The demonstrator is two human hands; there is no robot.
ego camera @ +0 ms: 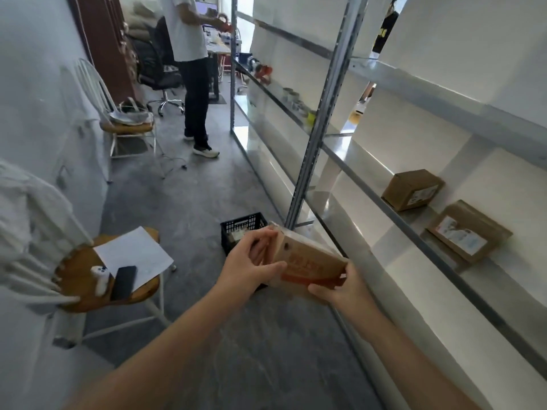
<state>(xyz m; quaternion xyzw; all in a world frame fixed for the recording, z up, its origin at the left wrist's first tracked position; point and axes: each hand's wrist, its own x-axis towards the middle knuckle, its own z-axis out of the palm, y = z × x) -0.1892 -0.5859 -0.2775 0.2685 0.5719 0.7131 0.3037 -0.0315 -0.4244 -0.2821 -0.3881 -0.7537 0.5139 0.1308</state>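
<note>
I hold a small brown cardboard box [307,261] with orange print in front of me, above the floor. My left hand [251,264] grips its left end, fingers curled over the top and thumb along the front. Its right end sits in my right hand [340,287], fingers wrapped underneath. Just behind the box, a black plastic crate [239,229] stands on the floor by the shelf post; part of it is hidden by my left hand.
A metal shelving unit [313,137] runs along the right, with two cardboard parcels [413,189] [467,232] on one shelf. A wooden chair [85,279] at left bears paper, a phone and a white controller. Farther back stand another chair [124,125] and a person [192,69].
</note>
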